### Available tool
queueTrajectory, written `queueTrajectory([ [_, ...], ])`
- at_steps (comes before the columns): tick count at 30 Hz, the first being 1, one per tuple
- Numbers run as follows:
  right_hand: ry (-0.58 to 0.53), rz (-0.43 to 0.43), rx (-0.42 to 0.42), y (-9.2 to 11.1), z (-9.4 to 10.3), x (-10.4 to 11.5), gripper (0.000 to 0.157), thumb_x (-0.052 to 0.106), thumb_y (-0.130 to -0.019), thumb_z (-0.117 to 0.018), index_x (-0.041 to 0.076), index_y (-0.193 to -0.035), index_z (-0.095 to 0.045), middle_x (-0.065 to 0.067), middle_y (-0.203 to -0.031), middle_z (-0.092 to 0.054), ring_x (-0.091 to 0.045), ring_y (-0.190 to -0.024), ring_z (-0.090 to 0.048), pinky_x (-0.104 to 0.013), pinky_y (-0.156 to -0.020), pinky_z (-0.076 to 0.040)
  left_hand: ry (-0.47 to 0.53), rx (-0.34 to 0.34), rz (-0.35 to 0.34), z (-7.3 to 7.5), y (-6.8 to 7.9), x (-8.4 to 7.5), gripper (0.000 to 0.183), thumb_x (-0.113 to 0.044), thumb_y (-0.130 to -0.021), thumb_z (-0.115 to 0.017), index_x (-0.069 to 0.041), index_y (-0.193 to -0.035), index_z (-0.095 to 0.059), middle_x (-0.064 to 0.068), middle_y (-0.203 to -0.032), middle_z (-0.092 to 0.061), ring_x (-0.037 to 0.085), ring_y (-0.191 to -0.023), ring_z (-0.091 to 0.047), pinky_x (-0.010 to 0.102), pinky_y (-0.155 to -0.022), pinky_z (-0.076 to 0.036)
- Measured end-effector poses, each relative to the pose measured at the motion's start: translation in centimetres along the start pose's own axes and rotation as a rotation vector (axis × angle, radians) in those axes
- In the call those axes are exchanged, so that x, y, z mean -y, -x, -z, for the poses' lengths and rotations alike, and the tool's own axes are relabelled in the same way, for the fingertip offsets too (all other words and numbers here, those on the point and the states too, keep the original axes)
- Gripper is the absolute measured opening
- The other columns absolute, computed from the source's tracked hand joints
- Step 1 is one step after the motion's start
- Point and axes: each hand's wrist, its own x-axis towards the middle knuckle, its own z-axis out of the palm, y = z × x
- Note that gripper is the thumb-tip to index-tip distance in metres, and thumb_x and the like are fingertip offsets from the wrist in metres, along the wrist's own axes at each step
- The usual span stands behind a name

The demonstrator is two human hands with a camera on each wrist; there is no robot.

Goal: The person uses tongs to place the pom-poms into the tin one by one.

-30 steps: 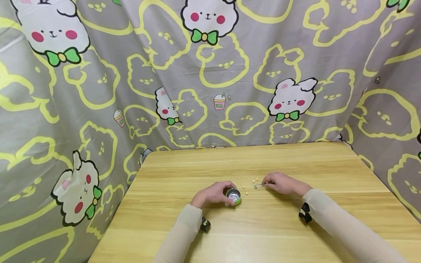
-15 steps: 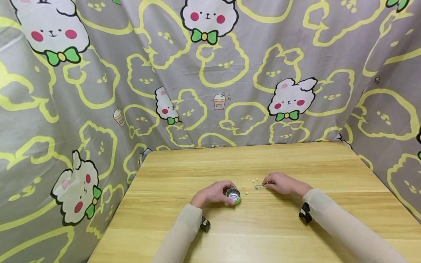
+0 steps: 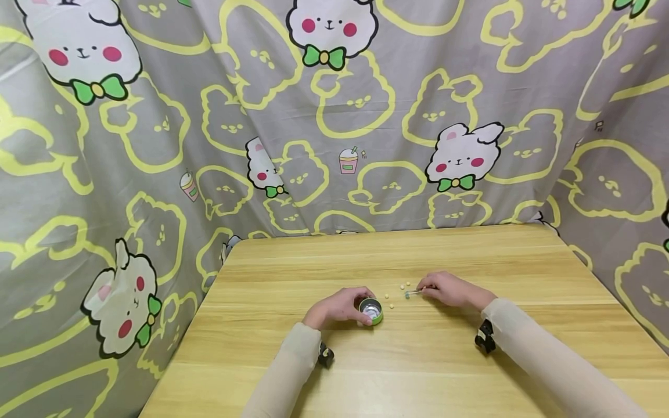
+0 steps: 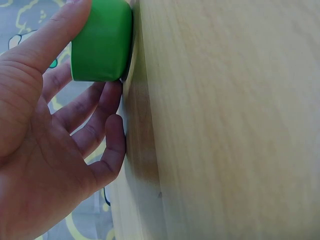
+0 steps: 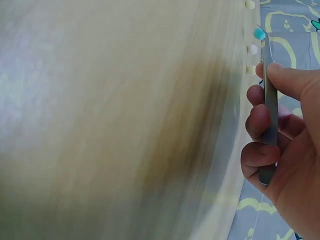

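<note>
My left hand (image 3: 342, 305) grips a small round green tin (image 3: 371, 312) standing on the table, its open top showing a silvery inside. In the left wrist view the thumb lies on the near side of the green wall (image 4: 100, 42) and fingers reach behind it. To the right, my right hand (image 3: 448, 288) holds metal tweezers (image 5: 270, 100) between thumb and fingers. A small blue-green ball (image 5: 259, 33) sits at the tweezer tips, raised off the table in the right wrist view. Several pale yellow pellets (image 3: 391, 306) lie between the tin and the tweezers.
The wooden table (image 3: 292, 261) has a patterned grey curtain (image 3: 313, 116) along its back and sides. Two of the pale pellets (image 3: 408, 284) lie farther back, near the tweezer tips. Each wrist carries a black camera (image 3: 485, 337).
The right hand and tweezers have risen slightly, and the blue-green ball has come up with the tips. My left hand and the tin have stayed in place.
</note>
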Motion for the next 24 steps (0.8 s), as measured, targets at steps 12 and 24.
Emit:
queueTrajectory([
  [12,-0.04,0.007,-0.015,0.0,0.3,0.4,0.017,0.012,-0.095,-0.056,0.009,-0.106,-0.069,0.0,-0.1,-0.064,-0.019,-0.094,-0.06,-0.04,-0.08,-0.048,0.004,-0.002,-0.002,0.0,-0.1,0.0,0.044,-0.022,-0.075,-0.081,-0.018,-0.112,-0.058,-0.007,-0.099,-0.062,0.007,-0.092,-0.056,0.023,-0.084,-0.043],
  [24,-0.067,0.003,-0.015,-0.2,0.6,1.3,0.018,0.014,-0.097,-0.054,0.01,-0.108,-0.068,0.004,-0.094,-0.061,-0.005,-0.073,-0.055,-0.029,-0.067,-0.046,0.016,-0.007,-0.01,-0.1,-0.2,0.3,0.043,-0.022,-0.075,-0.082,-0.019,-0.111,-0.059,-0.007,-0.098,-0.062,0.008,-0.091,-0.056,0.024,-0.083,-0.043],
])
